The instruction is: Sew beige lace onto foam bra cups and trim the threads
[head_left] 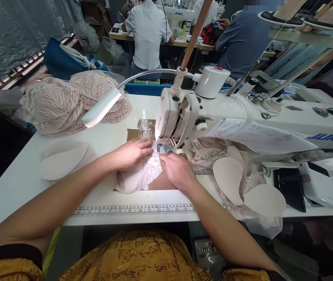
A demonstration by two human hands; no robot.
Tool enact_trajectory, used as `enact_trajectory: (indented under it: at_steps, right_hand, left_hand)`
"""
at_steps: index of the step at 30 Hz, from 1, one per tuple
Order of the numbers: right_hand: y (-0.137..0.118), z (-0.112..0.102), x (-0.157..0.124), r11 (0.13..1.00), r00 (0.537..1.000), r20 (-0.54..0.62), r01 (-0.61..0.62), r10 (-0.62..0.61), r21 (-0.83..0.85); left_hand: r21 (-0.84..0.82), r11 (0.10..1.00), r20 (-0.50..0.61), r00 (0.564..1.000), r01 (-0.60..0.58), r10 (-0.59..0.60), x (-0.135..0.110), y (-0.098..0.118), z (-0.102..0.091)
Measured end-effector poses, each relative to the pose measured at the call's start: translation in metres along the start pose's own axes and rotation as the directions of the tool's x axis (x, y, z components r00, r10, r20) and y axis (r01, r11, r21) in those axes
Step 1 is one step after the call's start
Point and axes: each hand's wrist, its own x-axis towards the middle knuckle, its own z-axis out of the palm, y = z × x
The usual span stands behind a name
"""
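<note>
A white sewing machine point(169, 113) stands over the table, its needle area lit. Beneath its presser foot lies a piece of pale lace fabric point(151, 171), which spreads toward me over a brown patch on the tabletop. My left hand point(133, 153) rests flat on the fabric, left of the needle, fingers stretched out. Just right of the needle, my right hand point(179, 169) has its fingers curled together at the fabric's edge; whatever they pinch is hidden.
A large heap of lace pieces point(63, 101) sits at the back left, near a lamp point(102, 107). Pale cup-shaped pads point(228, 177) and lace lie on the right; another pad point(63, 160) is on the left. A ruler strip point(137, 210) runs along the front edge. People work behind.
</note>
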Motion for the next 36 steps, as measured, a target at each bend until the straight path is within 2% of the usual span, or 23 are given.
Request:
enact_trajectory:
  at_steps: [3, 7, 10, 13, 16, 20, 23, 25, 29, 33, 36]
  right_hand:
    - [0.004, 0.0, -0.002, 0.996, 1.0, -0.001, -0.006, 0.006, 0.091]
    - [0.007, -0.001, -0.004, 0.983, 1.0, -0.021, -0.015, 0.019, 0.182]
    - [0.008, -0.008, -0.007, 0.963, 0.999, -0.028, -0.016, 0.025, 0.268]
    - [0.008, -0.021, -0.011, 0.944, 1.0, 0.014, -0.019, 0.015, 0.329]
    - [0.004, -0.032, -0.018, 0.937, 0.996, 0.064, 0.035, -0.061, 0.347]
    - [-0.004, -0.026, -0.03, 0.959, 0.967, 0.144, 0.174, -0.209, 0.223]
    - [-0.01, -0.013, -0.04, 0.979, 0.969, 0.143, 0.201, -0.203, 0.029]
    - [-0.012, -0.007, -0.045, 0.978, 0.972, 0.126, 0.206, -0.199, -0.04]
    - [-0.012, -0.002, -0.048, 0.975, 0.974, 0.09, 0.213, -0.207, -0.07]
    - [-0.01, 0.0, -0.049, 0.973, 0.975, 0.059, 0.22, -0.216, -0.067]
    - [-0.01, 0.002, -0.049, 0.974, 0.976, 0.034, 0.218, -0.216, -0.054]
  left_hand:
    - [-0.068, 0.997, -0.092, 0.995, 0.031, -0.037, -0.007, 0.022, -0.005]
    - [-0.02, 0.996, -0.088, 0.992, 0.089, -0.09, -0.01, 0.049, 0.004]
    - [-0.021, 0.994, -0.126, 0.986, 0.108, -0.11, -0.012, 0.053, 0.015]
    - [-0.13, 0.989, -0.17, 0.981, 0.074, -0.095, -0.014, 0.048, 0.019]
    - [-0.219, 0.974, -0.178, 0.979, 0.064, -0.104, -0.017, 0.043, 0.018]
    - [-0.264, 0.962, -0.171, 0.978, 0.07, -0.118, -0.019, 0.041, 0.017]
    - [-0.215, 0.976, -0.168, 0.983, 0.029, -0.066, -0.02, 0.041, 0.018]
    - [-0.142, 0.99, -0.153, 0.988, -0.026, 0.004, -0.021, 0.04, 0.019]
    - [-0.018, 0.994, -0.081, 0.991, -0.109, 0.108, -0.022, 0.04, 0.021]
    - [0.066, 0.992, -0.004, 0.994, -0.11, 0.111, -0.023, 0.04, 0.022]
    - [0.097, 0.989, 0.014, 0.993, -0.114, 0.113, -0.024, 0.04, 0.022]
